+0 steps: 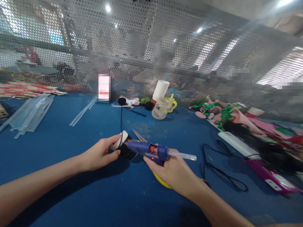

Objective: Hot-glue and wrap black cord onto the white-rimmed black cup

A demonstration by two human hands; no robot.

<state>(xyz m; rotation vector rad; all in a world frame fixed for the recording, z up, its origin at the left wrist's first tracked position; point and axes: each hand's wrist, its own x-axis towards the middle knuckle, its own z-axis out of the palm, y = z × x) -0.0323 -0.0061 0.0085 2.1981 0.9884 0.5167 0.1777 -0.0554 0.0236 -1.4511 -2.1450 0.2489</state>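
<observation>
My left hand (100, 154) is closed on a small white and black piece (122, 138), perhaps a paper cup partly wrapped in black yarn. A strand of black yarn (121, 119) runs from it back to a black ball (121, 101). In my right hand (174, 171) is a blue hot glue gun (142, 147), its nozzle right against or just beside the piece; contact cannot be made out. A clear glue stick (183, 155) sticks out of the gun's rear. Under the gun lie scissors (139, 136), with a yellow handle (162, 181) partly hidden by my right hand.
Loose glue sticks (33, 115) are piled at the left. Against the mesh screen (132, 47) stand a lit phone (104, 88), stacked paper cups (161, 90) and a clear plastic cup (161, 109). At right lie a purple power strip (270, 175), a black cable (220, 171) and craft flowers (224, 115).
</observation>
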